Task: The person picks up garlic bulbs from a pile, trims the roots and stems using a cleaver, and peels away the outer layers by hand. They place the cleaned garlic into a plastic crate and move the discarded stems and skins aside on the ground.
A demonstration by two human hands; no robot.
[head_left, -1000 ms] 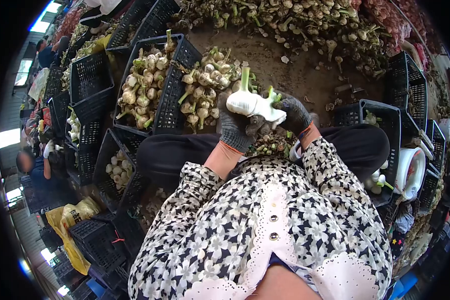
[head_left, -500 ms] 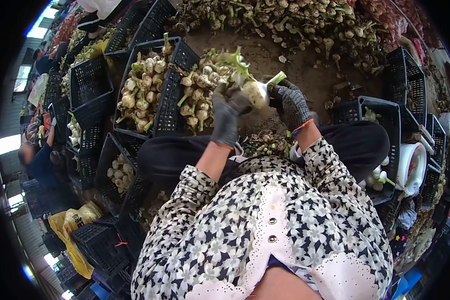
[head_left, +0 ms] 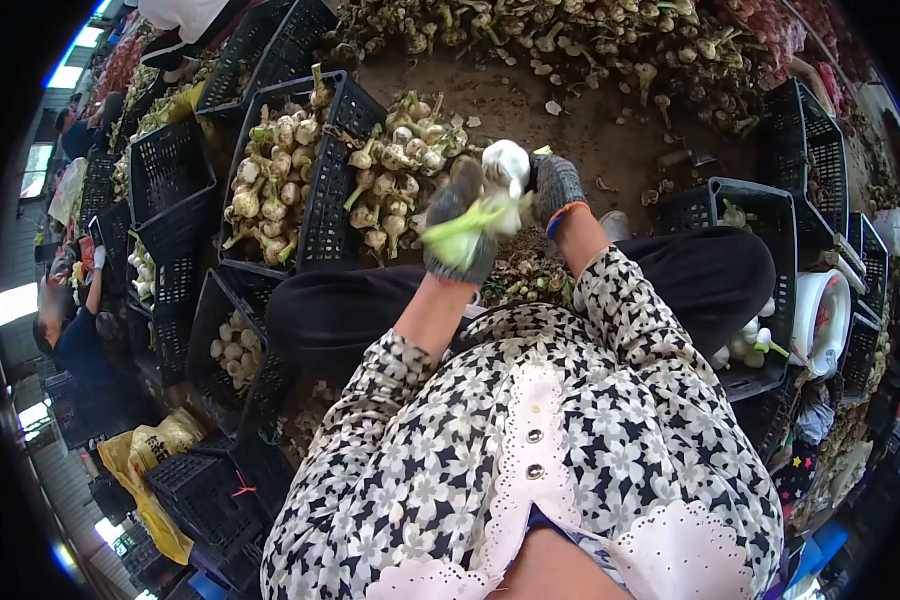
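Observation:
A white garlic bulb (head_left: 507, 163) is up between my two gloved hands, in front of my crossed legs. My right hand (head_left: 558, 192), in a grey knit glove, is closed at the bulb's right side, where a bit of green stem shows by the fingers. On the other side, my left hand (head_left: 457, 225) is closed around pale green outer leaves (head_left: 467, 232), which are blurred and hang over the glove. Its fingertips are partly hidden. Loose untrimmed garlic (head_left: 395, 190) lies in a pile beyond my left hand.
A black crate (head_left: 327, 160) full of garlic stands at left, with a smaller garlic crate (head_left: 235, 350) nearer. At right, another crate (head_left: 785, 250) contains white bulbs, beside a white bucket (head_left: 820, 320). A large garlic heap (head_left: 570, 40) lies ahead. A person (head_left: 85, 350) works at far left.
The bulb has turned and now shows a clean white surface. Its green outer leaves have come down over my left hand, which moved slightly lower. My right hand shifted left.

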